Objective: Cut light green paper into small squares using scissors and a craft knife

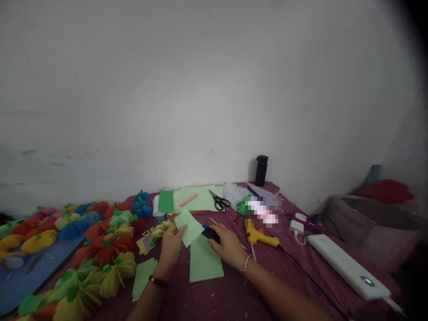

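Observation:
My left hand (170, 247) pinches a pale green felt-like square (189, 227) between thumb and fingers, holding it tilted above the table. My right hand (229, 246) is closed around a black stapler-like tool (211, 234) with a bluish front end. That end meets the square's right edge; whether it grips the material is unclear. Under both hands lies a larger pale green rectangle (205, 263). A small stack of pale green pieces (143, 277) rests beside my left forearm, partly covered by it.
Colourful puffy fabric pumpkins (110, 245) crowd the left side. Behind my hands are black-handled scissors (220, 203), a pink strip (188, 199) and green sheets (166, 201). A yellow glue gun (262, 237), white power bank (347, 265) and black bottle (261, 170) stand or lie rightward.

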A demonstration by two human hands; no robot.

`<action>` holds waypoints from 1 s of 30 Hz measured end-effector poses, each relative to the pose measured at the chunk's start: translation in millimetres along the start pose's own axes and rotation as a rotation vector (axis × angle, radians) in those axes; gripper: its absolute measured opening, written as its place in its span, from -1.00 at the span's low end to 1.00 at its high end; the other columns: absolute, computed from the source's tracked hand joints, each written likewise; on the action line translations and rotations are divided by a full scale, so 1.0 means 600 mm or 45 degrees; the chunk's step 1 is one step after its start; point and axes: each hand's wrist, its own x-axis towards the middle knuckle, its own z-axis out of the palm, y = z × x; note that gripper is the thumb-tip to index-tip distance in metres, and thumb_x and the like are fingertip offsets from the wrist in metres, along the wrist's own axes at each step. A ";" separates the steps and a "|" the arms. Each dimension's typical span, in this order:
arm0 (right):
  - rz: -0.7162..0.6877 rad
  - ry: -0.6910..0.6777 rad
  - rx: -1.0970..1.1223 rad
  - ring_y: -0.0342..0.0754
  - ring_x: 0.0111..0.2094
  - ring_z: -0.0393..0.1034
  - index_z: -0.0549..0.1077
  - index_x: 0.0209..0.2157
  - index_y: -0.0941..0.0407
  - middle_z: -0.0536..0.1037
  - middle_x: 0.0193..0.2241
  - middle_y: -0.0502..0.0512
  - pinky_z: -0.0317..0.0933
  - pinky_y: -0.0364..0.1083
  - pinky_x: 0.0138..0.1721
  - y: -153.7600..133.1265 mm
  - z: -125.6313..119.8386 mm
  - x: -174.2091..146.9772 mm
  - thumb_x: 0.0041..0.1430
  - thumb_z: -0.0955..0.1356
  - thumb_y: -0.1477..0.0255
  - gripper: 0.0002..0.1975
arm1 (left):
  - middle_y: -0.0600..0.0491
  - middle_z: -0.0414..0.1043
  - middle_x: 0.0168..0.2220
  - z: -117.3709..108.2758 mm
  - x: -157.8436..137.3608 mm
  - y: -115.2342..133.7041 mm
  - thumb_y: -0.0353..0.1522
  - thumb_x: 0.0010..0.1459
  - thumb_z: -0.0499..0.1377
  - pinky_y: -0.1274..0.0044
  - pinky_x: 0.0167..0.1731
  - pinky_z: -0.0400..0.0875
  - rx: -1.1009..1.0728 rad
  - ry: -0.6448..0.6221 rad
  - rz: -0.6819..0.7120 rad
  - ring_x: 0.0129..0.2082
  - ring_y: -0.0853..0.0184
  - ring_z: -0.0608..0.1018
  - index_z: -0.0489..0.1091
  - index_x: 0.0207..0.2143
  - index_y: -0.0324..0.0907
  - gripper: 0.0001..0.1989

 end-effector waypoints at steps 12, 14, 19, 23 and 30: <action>-0.022 -0.002 0.016 0.01 -0.12 0.34 0.38 -0.02 0.08 0.46 -0.15 0.13 0.19 -0.07 -0.07 0.003 -0.003 0.002 0.09 0.32 0.42 -0.62 | -0.03 0.57 -0.43 -0.007 0.002 0.000 -0.30 -0.16 0.35 0.55 -0.54 0.40 -0.105 -0.083 -0.112 -0.57 0.34 0.53 0.45 -0.23 -0.29 -0.60; -0.022 -0.002 0.008 0.01 -0.12 0.34 0.38 -0.02 0.09 0.46 -0.16 0.13 0.19 -0.07 -0.07 0.005 0.001 0.002 0.09 0.32 0.42 -0.62 | -0.05 0.57 -0.42 -0.001 -0.002 -0.004 -0.31 -0.18 0.36 0.55 -0.53 0.40 -0.102 -0.102 -0.115 -0.57 0.34 0.53 0.46 -0.24 -0.31 -0.60; 0.008 0.018 0.020 0.01 -0.14 0.36 0.39 -0.02 0.10 0.46 -0.16 0.15 0.20 -0.06 -0.08 0.018 0.002 0.005 0.08 0.32 0.41 -0.62 | -0.08 0.57 -0.41 0.003 -0.005 -0.004 -0.30 -0.21 0.37 0.54 -0.52 0.41 -0.137 -0.128 -0.153 -0.54 0.28 0.55 0.47 -0.27 -0.33 -0.59; 0.051 0.127 0.066 0.01 -0.13 0.35 0.39 -0.03 0.16 0.47 -0.17 0.18 0.20 -0.04 -0.07 0.031 -0.010 0.012 0.09 0.30 0.42 -0.63 | -0.05 0.57 -0.42 -0.004 0.000 0.005 -0.30 -0.22 0.37 0.54 -0.57 0.40 -0.166 -0.064 -0.174 -0.57 0.29 0.55 0.45 -0.20 -0.32 -0.52; 0.102 0.084 0.014 0.02 -0.17 0.38 0.43 -0.08 0.13 0.49 -0.19 0.15 0.22 -0.03 -0.10 0.053 -0.020 0.022 0.06 0.32 0.43 -0.66 | 0.00 0.57 -0.43 -0.003 -0.013 0.026 -0.32 -0.17 0.36 0.53 -0.51 0.41 -0.239 -0.170 -0.293 -0.57 0.32 0.54 0.46 -0.24 -0.26 -0.62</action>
